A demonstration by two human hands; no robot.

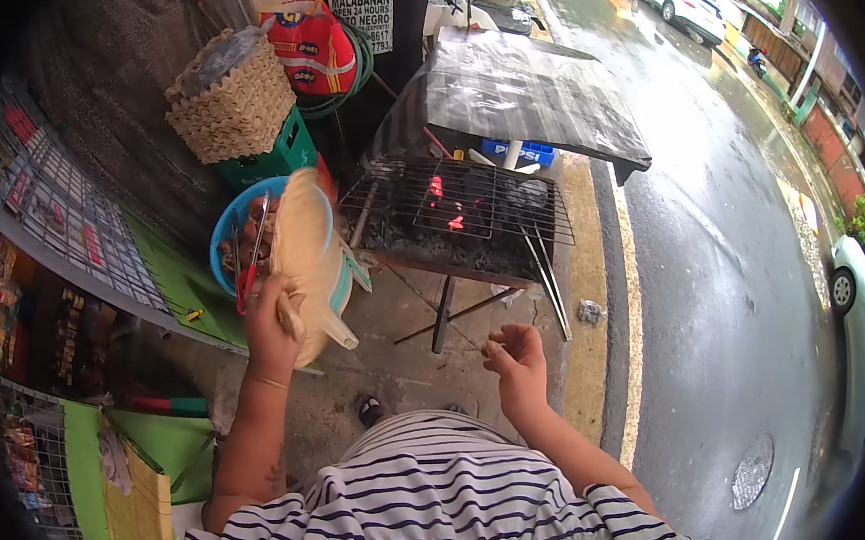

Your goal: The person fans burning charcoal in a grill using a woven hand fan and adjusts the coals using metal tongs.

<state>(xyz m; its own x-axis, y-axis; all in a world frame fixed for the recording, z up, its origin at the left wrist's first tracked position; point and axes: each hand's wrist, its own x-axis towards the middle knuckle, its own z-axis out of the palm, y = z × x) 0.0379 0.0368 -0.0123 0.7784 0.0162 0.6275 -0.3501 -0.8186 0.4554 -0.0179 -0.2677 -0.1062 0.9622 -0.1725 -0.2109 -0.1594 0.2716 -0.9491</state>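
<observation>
My left hand [274, 317] is closed round the handle of a woven fan [300, 226], whose pale blade stands edge-on beside a blue basin [222, 240]. Pieces of meat [255, 233] and metal tongs with red grips [247, 282] lie in the basin. To the right, my right hand [516, 361] is in front of the grill, its fingers pinched together; what they hold, if anything, is too small to name. Glowing coals [456, 222] show beneath the wire grate [498, 199] of the charcoal grill. Another pair of tongs [552, 288] rests at its right side.
A dark sheet-metal cover [531, 86] hangs over the grill's far side. Woven trays [229, 100] sit on a green crate [280, 149] at the left, near a red bag [312, 51]. Wire mesh [75, 215] runs along the left. A wet road [705, 239] lies at the right.
</observation>
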